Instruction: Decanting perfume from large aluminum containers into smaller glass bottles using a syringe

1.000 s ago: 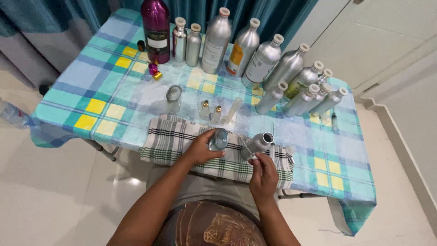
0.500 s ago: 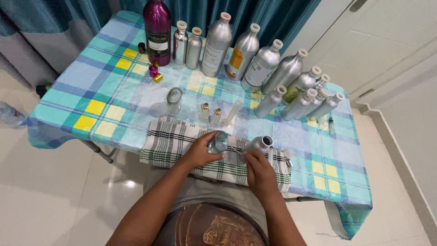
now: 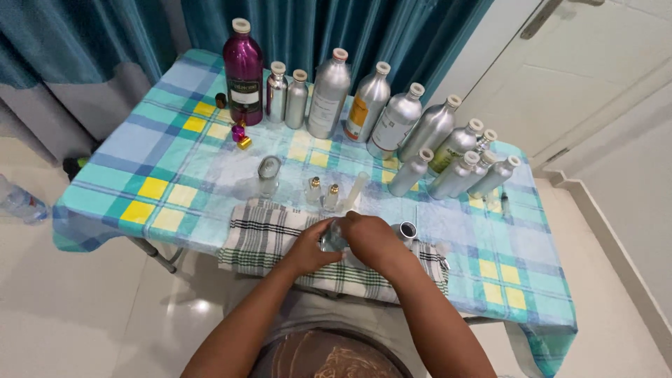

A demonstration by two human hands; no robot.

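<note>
From the head view, the left hand [image 3: 308,250] clasped a small glass bottle [image 3: 334,238] over the checked cloth [image 3: 269,234]; the right hand [image 3: 373,238] closed over its top; an open silver bottle [image 3: 405,232] lay just right of the grip.

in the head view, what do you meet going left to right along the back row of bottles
purple bottle → two small silver bottles → tall silver bottle → silver bottle with orange label → leaning silver bottles

My right hand [image 3: 374,241] hides most of the small glass bottle [image 3: 332,238] — at nine o'clock, a plastic bottle [image 3: 17,201] gets clipped by the frame edge.
</note>
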